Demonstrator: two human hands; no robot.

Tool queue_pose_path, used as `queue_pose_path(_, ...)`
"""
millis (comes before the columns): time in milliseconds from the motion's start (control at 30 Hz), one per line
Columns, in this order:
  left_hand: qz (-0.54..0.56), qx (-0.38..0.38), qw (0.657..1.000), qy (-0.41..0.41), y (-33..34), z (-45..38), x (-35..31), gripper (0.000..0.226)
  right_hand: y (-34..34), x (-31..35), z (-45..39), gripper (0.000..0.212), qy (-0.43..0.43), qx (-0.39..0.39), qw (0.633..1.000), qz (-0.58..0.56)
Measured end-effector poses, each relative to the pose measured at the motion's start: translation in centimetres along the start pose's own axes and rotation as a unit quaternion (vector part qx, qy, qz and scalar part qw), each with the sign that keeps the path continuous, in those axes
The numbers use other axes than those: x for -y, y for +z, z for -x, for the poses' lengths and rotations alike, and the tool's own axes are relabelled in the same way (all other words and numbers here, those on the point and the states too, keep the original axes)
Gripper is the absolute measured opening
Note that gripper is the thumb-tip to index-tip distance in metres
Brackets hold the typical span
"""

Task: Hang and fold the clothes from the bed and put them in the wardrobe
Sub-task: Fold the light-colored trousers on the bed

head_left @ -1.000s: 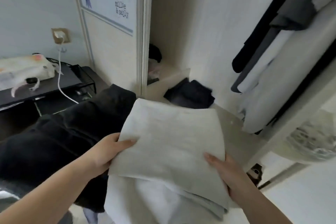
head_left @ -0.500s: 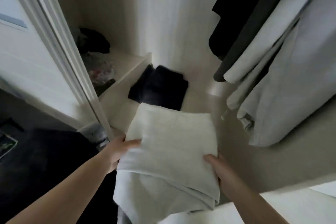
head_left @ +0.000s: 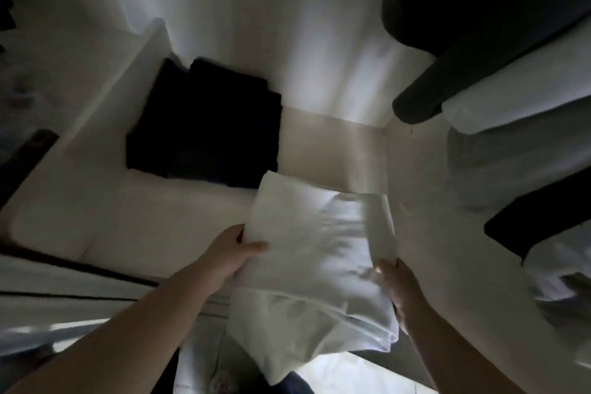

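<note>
A folded white garment [head_left: 313, 249] hangs low over the pale wardrobe floor [head_left: 160, 217], held between both hands. My left hand [head_left: 230, 253] grips its left edge, thumb on top. My right hand [head_left: 399, 291] holds its right edge from the side and below. A folded black garment [head_left: 208, 125] lies on the wardrobe floor just beyond the white one, against the back wall. The white garment's far edge nearly reaches the black pile. The picture is blurred by motion.
Dark and white clothes [head_left: 499, 80] hang at the upper right, their hems close over the right part of the floor. A low divider panel [head_left: 105, 125] bounds the compartment on the left. The door track [head_left: 64, 265] runs along the front left.
I have moved from beside the bed into the wardrobe. Both hands carried the white garment forward and down, towards the floor to the right of the black pile.
</note>
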State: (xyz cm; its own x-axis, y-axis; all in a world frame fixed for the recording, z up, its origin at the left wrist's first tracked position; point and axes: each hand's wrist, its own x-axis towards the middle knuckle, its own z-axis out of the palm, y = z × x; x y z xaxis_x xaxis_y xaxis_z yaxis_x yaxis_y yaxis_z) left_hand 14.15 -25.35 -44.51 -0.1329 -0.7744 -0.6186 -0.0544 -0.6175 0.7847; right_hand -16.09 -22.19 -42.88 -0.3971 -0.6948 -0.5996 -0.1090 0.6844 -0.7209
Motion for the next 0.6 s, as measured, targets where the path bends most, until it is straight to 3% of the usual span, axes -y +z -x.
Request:
queue_pose_path(200, -0.05, 0.012, 0.998, 0.032, 2.8, -6.1, -0.1, 0.078, -0.5, 0.6, -5.4, 0.06, -0.015, -0.05, 0.998, 0.046)
queue_pose_path(333, -0.105, -0.024, 0.994, 0.036, 3.3, -8.5, 1.6, 0.06, 0.5, 1.8, -6.4, 0.052, -0.025, -0.06, 0.993, 0.097)
queue_pose_path(400, -0.196, -0.067, 0.973, 0.1, 3.0, -8.8, 2.4, 0.06, 0.8, 1.6, -7.1, 0.056, -0.061, -0.086, 0.981, 0.161)
queue_pose_path(467, -0.334, -0.122, 0.911, 0.209, 3.0, -7.7, 3.2, 0.066, 1.0, 1.1, -6.9, 0.067, -0.138, -0.105, 0.943, 0.283)
queue_pose_path(500, -0.403, -0.141, 0.861, 0.277, 3.3, -6.7, 3.6, 0.064, 1.4, 0.6, -6.0, 0.073, -0.171, -0.105, 0.909, 0.366)
queue_pose_path(600, -0.544, -0.099, 0.728, 0.407, 4.7, -4.0, 4.5, 0.062, 4.0, -1.5, -2.3, 0.067, -0.3, -0.096, 0.805, 0.503)
